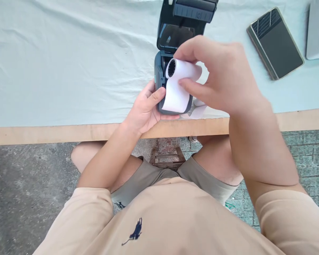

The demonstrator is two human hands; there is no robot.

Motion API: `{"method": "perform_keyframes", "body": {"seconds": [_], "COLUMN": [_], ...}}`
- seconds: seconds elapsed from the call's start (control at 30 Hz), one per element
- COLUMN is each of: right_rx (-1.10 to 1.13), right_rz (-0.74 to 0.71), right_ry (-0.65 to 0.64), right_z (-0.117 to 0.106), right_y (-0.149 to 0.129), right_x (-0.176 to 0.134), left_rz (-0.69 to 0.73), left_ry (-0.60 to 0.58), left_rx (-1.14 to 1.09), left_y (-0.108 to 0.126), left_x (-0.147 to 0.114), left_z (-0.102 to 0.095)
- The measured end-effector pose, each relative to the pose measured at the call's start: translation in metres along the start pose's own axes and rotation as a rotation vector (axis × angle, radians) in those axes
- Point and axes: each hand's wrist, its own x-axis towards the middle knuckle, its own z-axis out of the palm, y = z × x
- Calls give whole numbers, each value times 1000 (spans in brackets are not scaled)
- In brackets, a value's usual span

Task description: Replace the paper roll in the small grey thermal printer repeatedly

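A small dark receipt printer [158, 67] lies near the table's front edge, its lid [163, 33] swung up and away from me. My left hand [149, 102] grips the printer's near left side, thumb on top and fingers beneath. Between the thumb and fingers of my right hand [215, 71] is a white paper roll [184, 69] with a black core, held over the open printer. A loose end of its paper hangs down toward me across the printer's front. Whether the roll touches the inside of the compartment I cannot tell.
Right of the printer lies a dark phone-like device [279, 44], with a pale grey object [317, 30] at the far right edge. More white paper [198, 112] lies beside the printer's near right corner. A light cloth [69, 63] covers the table; its wooden edge [42, 134] runs before me.
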Motion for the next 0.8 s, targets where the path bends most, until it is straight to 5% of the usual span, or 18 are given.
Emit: {"method": "perform_keyframes", "body": {"seconds": [0.13, 0.3, 0.63, 0.8], "right_rx": [-247, -287, -128, 5], "right_rz": [54, 31, -389, -408], "right_ry": [-26, -33, 86, 481], "right_z": [4, 6, 20, 8], "right_y": [-1, -5, 35, 49], "right_x": [11, 8, -26, -8], "left_rz": [10, 34, 40, 48], "left_ry": [-41, -73, -110, -79], "left_rx": [-4, -22, 20, 47], "left_y": [-2, -3, 0, -3], "left_x": [1, 3, 4, 5], "left_z": [-2, -7, -8, -8]}}
